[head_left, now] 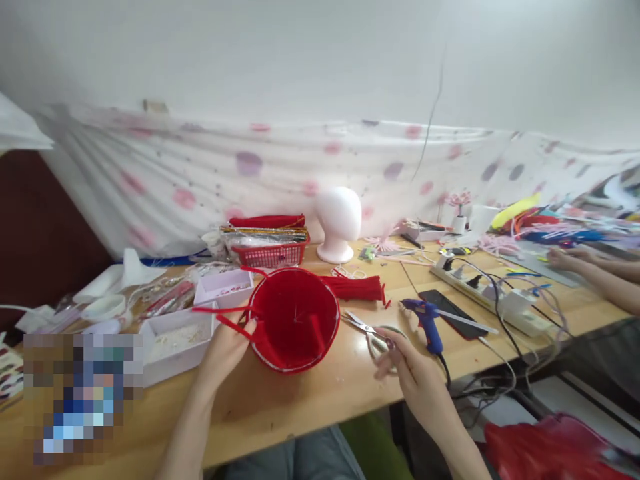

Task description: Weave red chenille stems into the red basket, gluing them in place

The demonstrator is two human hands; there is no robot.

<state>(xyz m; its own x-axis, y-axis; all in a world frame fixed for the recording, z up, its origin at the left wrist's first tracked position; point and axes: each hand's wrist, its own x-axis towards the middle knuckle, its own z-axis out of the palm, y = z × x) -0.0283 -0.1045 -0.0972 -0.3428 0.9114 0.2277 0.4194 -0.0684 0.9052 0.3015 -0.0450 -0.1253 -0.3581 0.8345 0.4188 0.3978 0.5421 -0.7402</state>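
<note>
My left hand [226, 349] grips the left rim of a round red woven bowl shape [294, 319] made of fuzzy wire, tilted so its inside faces me. Loose red wire ends stick out to its left. My right hand [403, 364] rests on the wooden table [310, 407], fingers curled on the handles of a pair of scissors [367, 331] lying just right of the red bowl. A bundle of red fuzzy wires [356, 288] lies behind the bowl.
A blue glue gun [426, 321], a phone [447, 312] and a power strip [487, 293] lie to the right. A white foam head [338, 223], a red basket [270, 253] and white trays [176, 339] stand behind and left. Another person's arms [597, 270] reach in at far right.
</note>
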